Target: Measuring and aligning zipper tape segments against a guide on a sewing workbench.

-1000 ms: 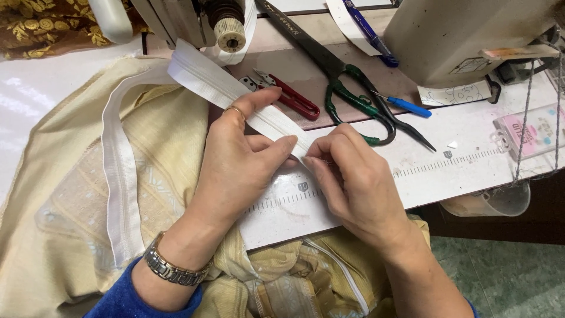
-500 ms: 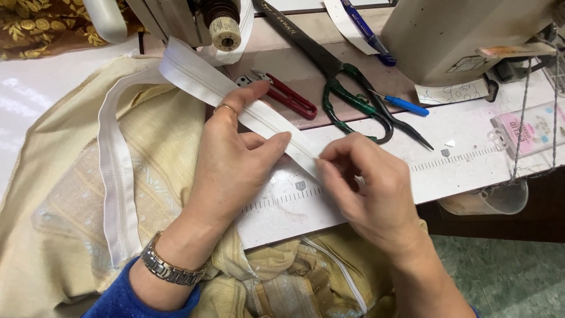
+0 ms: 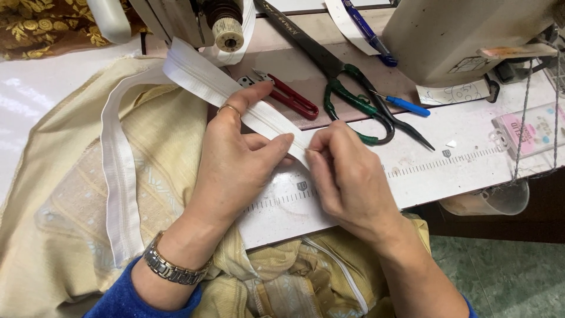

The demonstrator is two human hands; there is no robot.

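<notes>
You are working on the end of the white tape [image 3: 194, 79]. Your left hand [image 3: 235, 159] lies flat on it and presses it to the worktop [image 3: 424, 171]. Your right hand [image 3: 347, 176] pinches the tape's tip, just beside your left thumb. The tape runs up and left, then loops over the yellow cloth [image 3: 65, 176]. Next you likely need a firm, steady pinch.

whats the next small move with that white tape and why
Probably draw the white tape a little further along the printed ruler. The left hand pins it flat and the right hand pinches its end, which sits short of the next mark.
</notes>
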